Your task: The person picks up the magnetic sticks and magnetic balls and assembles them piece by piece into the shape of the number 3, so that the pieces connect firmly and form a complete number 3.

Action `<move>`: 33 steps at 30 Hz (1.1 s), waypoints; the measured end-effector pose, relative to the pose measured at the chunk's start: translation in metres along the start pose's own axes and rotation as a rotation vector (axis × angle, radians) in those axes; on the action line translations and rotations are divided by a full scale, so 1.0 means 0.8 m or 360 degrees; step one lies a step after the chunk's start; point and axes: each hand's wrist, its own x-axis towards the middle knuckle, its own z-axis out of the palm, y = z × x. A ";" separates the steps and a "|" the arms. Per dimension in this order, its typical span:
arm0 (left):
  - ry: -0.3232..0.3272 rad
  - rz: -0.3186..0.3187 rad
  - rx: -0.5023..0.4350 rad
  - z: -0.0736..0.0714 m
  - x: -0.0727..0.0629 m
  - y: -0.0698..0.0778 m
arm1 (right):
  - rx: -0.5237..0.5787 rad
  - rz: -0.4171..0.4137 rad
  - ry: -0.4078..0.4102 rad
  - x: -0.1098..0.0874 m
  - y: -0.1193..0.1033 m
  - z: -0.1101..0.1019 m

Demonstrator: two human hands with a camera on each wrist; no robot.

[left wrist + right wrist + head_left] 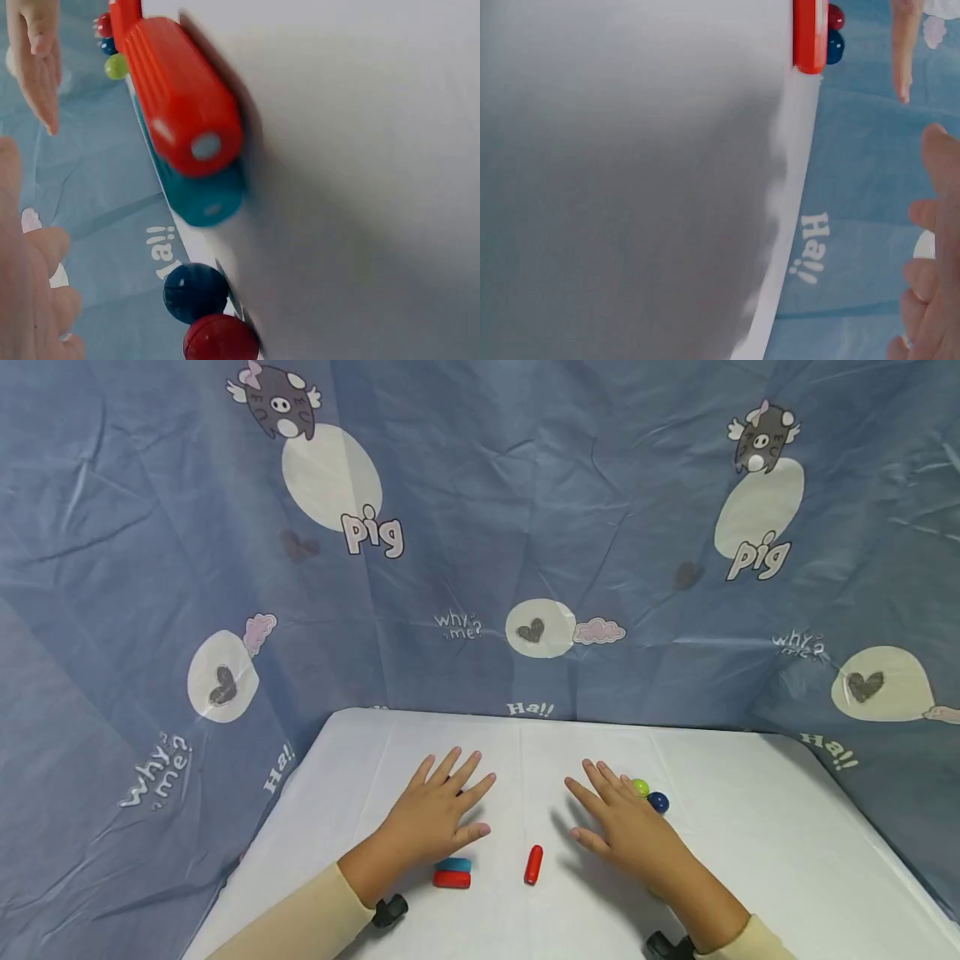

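Note:
My left hand (433,817) hovers palm down with spread fingers over the left part of the white table. Partly beneath its fingers are a dark blue ball (196,292) and a red ball (220,339), mostly hidden in the head view. Below its thumb lie a red ribbed stick (452,880) and a blue stick (453,864), side by side. My right hand (633,827) is also raised and spread, holding nothing. Beside its fingers rest a green ball (641,787) and a blue ball (658,802). Another short red stick (533,865) lies between the hands.
A white cloth covers the table (517,777). Behind and at the sides hangs a blue printed curtain (465,568). Black wrist straps (390,911) show at both wrists. The left wrist view also has a distant red ball (104,25) near the blue and green ones.

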 end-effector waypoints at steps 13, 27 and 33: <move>0.0075 -0.0273 -0.0273 0.017 -0.010 -0.001 | 0.0384 0.0069 -0.0139 0.011 -0.037 0.013; 0.0242 -0.0693 -0.1279 0.019 -0.016 -0.029 | 0.0950 0.0240 -0.0318 0.018 -0.038 0.035; 0.0244 -0.0765 -0.1402 0.033 -0.018 -0.043 | 0.1006 0.0287 -0.0396 0.015 -0.037 0.039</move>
